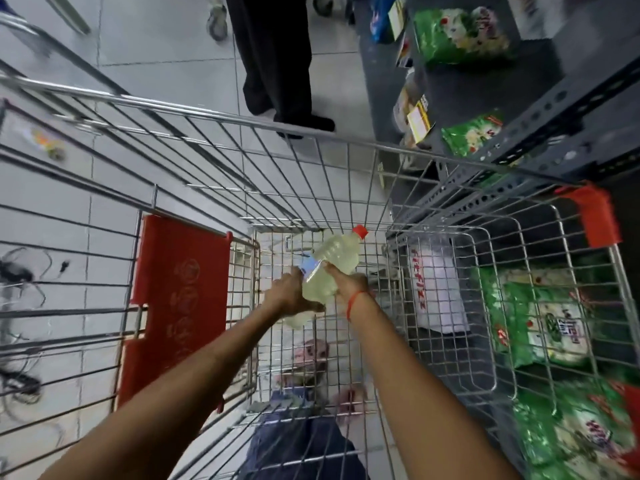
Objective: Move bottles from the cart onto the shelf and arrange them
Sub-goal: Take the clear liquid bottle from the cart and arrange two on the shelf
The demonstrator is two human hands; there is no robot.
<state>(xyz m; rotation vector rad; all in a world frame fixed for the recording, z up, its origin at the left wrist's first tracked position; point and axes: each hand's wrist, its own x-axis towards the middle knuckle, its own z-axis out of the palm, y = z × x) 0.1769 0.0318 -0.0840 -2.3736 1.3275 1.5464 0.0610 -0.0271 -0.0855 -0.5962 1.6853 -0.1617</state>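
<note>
We held one bottle (329, 268) of pale yellow liquid, red cap pointing away, low inside the cart (214, 112) with both hands. Our left hand (289, 292) wrapped its fingers around the near end, and our right hand (349, 284) pressed its fingers against the bottle's right side. The shelf (491, 98) to the right showed only green packets (460, 36), no bottles that we could see. We saw no other bottle clearly in the cart, so we judged this carry barely begun and the arranging not started.
</note>
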